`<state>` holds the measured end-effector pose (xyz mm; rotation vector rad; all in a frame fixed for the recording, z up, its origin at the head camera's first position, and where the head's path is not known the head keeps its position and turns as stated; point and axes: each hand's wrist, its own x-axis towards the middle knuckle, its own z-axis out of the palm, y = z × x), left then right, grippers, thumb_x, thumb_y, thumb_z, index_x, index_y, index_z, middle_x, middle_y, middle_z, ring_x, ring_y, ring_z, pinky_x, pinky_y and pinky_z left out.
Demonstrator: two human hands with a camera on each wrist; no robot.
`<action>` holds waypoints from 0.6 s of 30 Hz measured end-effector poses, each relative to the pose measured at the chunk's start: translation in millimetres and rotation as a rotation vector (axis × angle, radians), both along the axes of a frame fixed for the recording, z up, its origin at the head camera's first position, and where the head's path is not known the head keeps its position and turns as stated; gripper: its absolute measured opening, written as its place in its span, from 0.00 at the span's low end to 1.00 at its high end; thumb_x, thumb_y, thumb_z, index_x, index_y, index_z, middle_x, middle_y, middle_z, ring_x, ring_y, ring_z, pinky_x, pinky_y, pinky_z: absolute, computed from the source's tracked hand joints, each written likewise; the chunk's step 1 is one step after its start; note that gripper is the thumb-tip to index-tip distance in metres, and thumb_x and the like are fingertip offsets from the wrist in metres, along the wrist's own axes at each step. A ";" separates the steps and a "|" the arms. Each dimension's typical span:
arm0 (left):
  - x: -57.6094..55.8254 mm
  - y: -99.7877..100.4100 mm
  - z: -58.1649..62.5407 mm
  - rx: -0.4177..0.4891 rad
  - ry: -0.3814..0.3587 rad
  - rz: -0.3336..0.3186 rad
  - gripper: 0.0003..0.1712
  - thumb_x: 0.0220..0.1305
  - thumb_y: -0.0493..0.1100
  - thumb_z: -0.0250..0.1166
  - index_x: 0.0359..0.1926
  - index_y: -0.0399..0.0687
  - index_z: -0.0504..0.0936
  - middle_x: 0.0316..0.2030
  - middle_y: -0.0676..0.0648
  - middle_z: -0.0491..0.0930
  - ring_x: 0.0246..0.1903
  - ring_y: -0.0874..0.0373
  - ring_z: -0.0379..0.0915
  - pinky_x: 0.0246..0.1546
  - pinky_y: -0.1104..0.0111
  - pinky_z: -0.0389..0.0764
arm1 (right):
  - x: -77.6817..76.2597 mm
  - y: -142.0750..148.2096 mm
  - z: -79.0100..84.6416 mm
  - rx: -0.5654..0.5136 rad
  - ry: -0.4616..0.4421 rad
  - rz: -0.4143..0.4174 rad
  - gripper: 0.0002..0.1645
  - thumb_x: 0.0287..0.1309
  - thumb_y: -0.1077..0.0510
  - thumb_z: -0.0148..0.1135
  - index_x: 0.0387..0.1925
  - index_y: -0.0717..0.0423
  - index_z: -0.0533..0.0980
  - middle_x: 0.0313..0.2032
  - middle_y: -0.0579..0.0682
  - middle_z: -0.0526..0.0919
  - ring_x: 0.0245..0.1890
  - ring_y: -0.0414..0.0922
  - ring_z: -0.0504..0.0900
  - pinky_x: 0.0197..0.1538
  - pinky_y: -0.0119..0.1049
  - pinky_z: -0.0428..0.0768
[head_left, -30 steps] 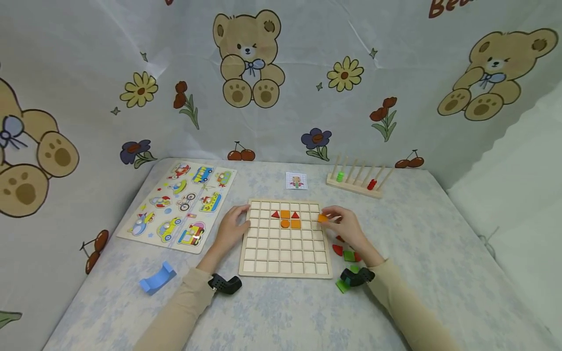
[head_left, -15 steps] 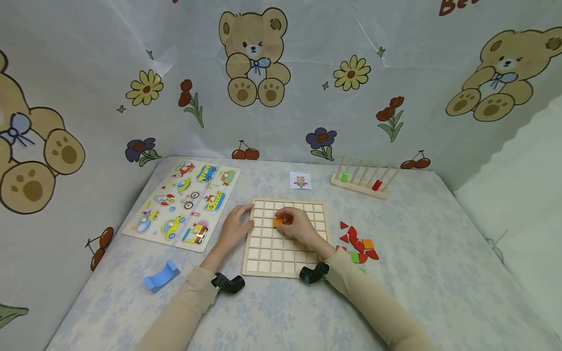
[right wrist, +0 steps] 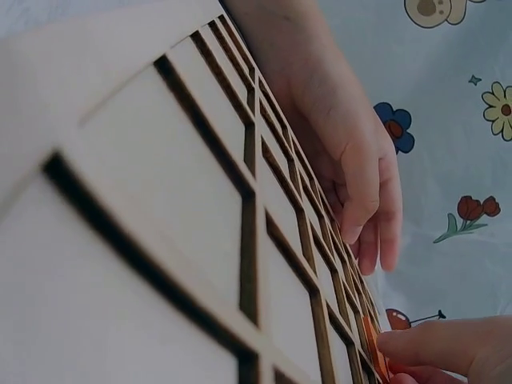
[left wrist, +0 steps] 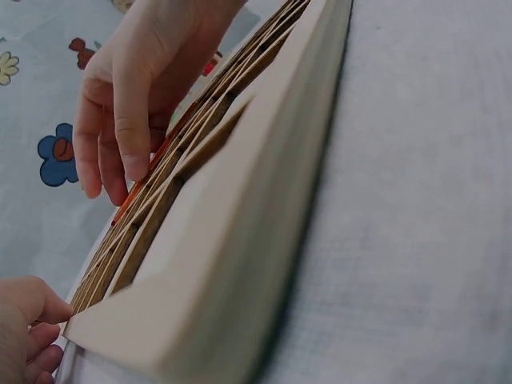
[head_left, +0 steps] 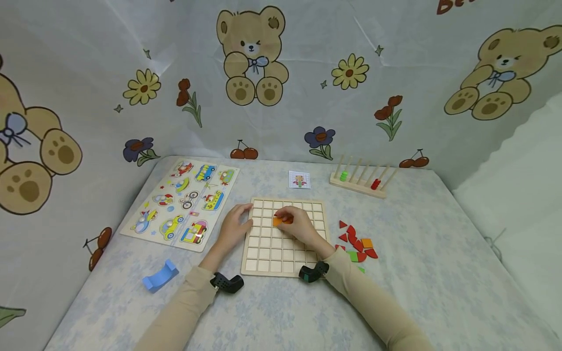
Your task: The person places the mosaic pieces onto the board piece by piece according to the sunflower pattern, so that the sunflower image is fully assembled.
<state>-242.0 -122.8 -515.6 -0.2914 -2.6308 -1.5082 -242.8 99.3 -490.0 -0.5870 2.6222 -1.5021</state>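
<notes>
On the table lies a wooden grid board (head_left: pixel 263 254). My right hand (head_left: pixel 299 228) is over its upper middle, fingertips pinching an orange piece (head_left: pixel 277 221) at a cell. In the right wrist view, the thumb meets that orange piece (right wrist: pixel 374 344) low in the frame. The right hand covers most of the pieces in that part of the grid; another bit of orange shows beneath its fingers. My left hand (head_left: pixel 233 227) rests at the board's left edge, its index fingertip and thumb touching the frame, fingers relaxed (right wrist: pixel 340 136).
Loose red and green pieces and an orange square (head_left: pixel 367 243) lie right of the board. A small pattern card (head_left: pixel 299 180) and a peg rack (head_left: pixel 357 186) with green and red beads stand behind. A vehicle puzzle (head_left: pixel 180 204) and a blue curved block (head_left: pixel 160 276) lie left.
My right hand has carried the orange piece leftward from the board's right edge to its upper middle, and has stayed there since half a second ago. The left hand has kept its place.
</notes>
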 end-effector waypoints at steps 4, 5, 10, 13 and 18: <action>-0.8 0.9 -2.2 -0.007 -0.009 0.003 0.26 0.60 0.38 0.61 0.61 0.46 0.73 0.56 0.45 0.75 0.62 0.50 0.68 0.67 0.57 0.66 | 2.3 7.5 4.0 -0.008 0.002 -0.008 0.15 0.55 0.65 0.64 0.46 0.59 0.80 0.45 0.55 0.84 0.41 0.48 0.80 0.43 0.33 0.80; -0.8 1.4 -2.4 -0.008 -0.011 0.003 0.26 0.60 0.38 0.61 0.61 0.46 0.73 0.56 0.46 0.75 0.62 0.50 0.68 0.67 0.57 0.66 | 3.3 11.2 5.4 -0.010 0.005 -0.014 0.16 0.55 0.65 0.64 0.47 0.59 0.79 0.45 0.56 0.84 0.41 0.49 0.80 0.44 0.36 0.80; -0.3 2.0 -1.8 -0.009 -0.022 0.003 0.26 0.60 0.39 0.61 0.61 0.46 0.73 0.57 0.46 0.75 0.63 0.50 0.68 0.68 0.56 0.65 | 6.4 40.8 8.5 0.025 0.030 -0.067 0.16 0.57 0.63 0.64 0.48 0.60 0.79 0.43 0.58 0.83 0.40 0.50 0.80 0.45 0.39 0.80; -0.1 0.8 -1.0 -0.012 -0.025 0.004 0.27 0.60 0.39 0.61 0.62 0.46 0.73 0.57 0.45 0.75 0.62 0.49 0.68 0.67 0.55 0.66 | 10.0 64.7 10.1 0.042 0.046 -0.099 0.16 0.57 0.63 0.63 0.49 0.61 0.78 0.43 0.59 0.83 0.39 0.49 0.80 0.44 0.37 0.79; 0.6 0.0 0.0 -0.005 -0.019 0.004 0.27 0.60 0.37 0.61 0.62 0.45 0.72 0.58 0.44 0.74 0.61 0.48 0.68 0.67 0.55 0.66 | 22.7 107.4 15.0 0.095 0.079 -0.166 0.17 0.56 0.65 0.63 0.49 0.64 0.78 0.42 0.60 0.83 0.39 0.51 0.80 0.43 0.36 0.80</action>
